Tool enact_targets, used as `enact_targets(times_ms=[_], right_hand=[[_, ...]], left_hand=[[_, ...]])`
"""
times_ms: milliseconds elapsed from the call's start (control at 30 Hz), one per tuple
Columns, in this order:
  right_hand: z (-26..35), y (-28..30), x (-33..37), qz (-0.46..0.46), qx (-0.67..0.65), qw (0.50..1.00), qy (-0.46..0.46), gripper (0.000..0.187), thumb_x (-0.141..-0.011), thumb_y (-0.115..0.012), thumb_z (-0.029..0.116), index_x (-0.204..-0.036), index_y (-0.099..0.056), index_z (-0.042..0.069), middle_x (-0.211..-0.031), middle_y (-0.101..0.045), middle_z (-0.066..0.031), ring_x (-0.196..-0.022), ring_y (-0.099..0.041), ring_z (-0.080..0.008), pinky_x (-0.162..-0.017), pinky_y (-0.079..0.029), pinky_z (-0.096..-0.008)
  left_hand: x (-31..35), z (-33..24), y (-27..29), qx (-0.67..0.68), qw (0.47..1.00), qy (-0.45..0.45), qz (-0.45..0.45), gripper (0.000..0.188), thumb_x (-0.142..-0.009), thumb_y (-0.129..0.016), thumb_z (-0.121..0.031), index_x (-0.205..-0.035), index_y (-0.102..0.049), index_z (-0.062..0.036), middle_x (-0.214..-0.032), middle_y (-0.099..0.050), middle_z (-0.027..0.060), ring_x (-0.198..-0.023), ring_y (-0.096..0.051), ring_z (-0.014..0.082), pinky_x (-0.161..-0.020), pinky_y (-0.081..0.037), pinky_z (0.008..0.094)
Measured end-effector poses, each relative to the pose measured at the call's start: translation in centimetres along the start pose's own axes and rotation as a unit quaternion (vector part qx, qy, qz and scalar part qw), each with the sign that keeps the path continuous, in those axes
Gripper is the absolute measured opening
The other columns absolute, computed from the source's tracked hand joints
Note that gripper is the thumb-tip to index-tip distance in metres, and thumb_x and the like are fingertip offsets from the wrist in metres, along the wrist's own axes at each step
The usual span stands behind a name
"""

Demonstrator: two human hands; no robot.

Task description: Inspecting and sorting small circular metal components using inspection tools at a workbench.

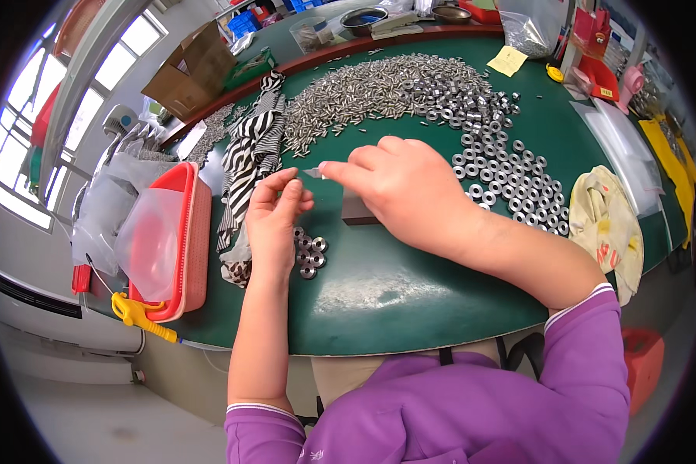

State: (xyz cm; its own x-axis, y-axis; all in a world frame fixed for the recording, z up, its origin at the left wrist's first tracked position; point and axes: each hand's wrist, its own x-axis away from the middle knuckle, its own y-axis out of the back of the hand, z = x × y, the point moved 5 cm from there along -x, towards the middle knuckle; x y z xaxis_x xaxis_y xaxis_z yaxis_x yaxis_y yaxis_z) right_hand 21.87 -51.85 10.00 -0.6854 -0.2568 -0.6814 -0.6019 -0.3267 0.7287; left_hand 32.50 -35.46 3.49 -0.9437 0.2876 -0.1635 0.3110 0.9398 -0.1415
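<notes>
In front of me my left hand [274, 220] is closed, thumb and fingertips pinched on something too small to make out. My right hand [414, 189] reaches across from the right with its fingers closed. A small flat grey piece [312, 173] sticks out from its fingertips toward the left hand's. Under the right hand stands a dark brown block [357, 213], partly hidden. Several silver metal rings [309, 255] sit beside my left wrist. Farther right, many more rings [510, 178] lie in rows. Behind my hands spreads a heap of small metal pins [356, 93].
A striped cloth [247, 147] lies left of my hands. A red basket [197, 240] holding plastic bags stands at the left edge, with a yellow air gun [135, 313] beside it. A pale cloth [607, 224] hangs at the right edge. An open cardboard box [189, 73] is behind.
</notes>
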Motion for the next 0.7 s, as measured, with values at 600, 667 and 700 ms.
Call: enact_targets(times_ms=[600, 667, 700], right_hand=[[-1.3, -1.4, 0.0, 0.062, -0.169, 0.979, -0.09, 0.024, -0.088, -0.056, 0.017, -0.11, -0.065, 0.012, -0.087, -0.068, -0.0118, -0.081, -0.066, -0.0307, -0.071, -0.053, -0.0426], [-1.3, -1.3, -0.1, 0.072, -0.17, 0.978, -0.095, 0.027, -0.089, -0.057, 0.015, -0.114, -0.064, 0.013, -0.09, -0.068, -0.0111, -0.083, -0.066, -0.0297, -0.073, -0.053, -0.0408], [-1.2, -1.2, -0.1, 0.075, -0.171, 0.977, -0.098, 0.027, -0.089, -0.056, 0.015, -0.114, -0.064, 0.014, -0.09, -0.068, -0.011, -0.084, -0.066, -0.0296, -0.073, -0.053, -0.0408]], left_hand=[[0.6, -0.9, -1.1, -0.065, 0.985, -0.152, 0.054, 0.043, -0.086, -0.063, 0.004, -0.125, -0.047, -0.002, -0.117, -0.06, 0.0117, -0.096, -0.058, 0.0108, -0.084, -0.049, 0.023], [0.6, -0.9, -0.9, -0.006, 0.987, -0.151, 0.055, 0.04, -0.087, -0.062, 0.004, -0.124, -0.049, -0.0025, -0.117, -0.06, 0.0121, -0.095, -0.059, 0.0112, -0.084, -0.05, 0.0235], [0.5, -0.7, -0.7, 0.014, 0.989, -0.131, 0.072, 0.036, -0.088, -0.062, 0.001, -0.122, -0.05, -0.003, -0.118, -0.06, 0.0123, -0.093, -0.06, 0.0121, -0.084, -0.05, 0.0242]])
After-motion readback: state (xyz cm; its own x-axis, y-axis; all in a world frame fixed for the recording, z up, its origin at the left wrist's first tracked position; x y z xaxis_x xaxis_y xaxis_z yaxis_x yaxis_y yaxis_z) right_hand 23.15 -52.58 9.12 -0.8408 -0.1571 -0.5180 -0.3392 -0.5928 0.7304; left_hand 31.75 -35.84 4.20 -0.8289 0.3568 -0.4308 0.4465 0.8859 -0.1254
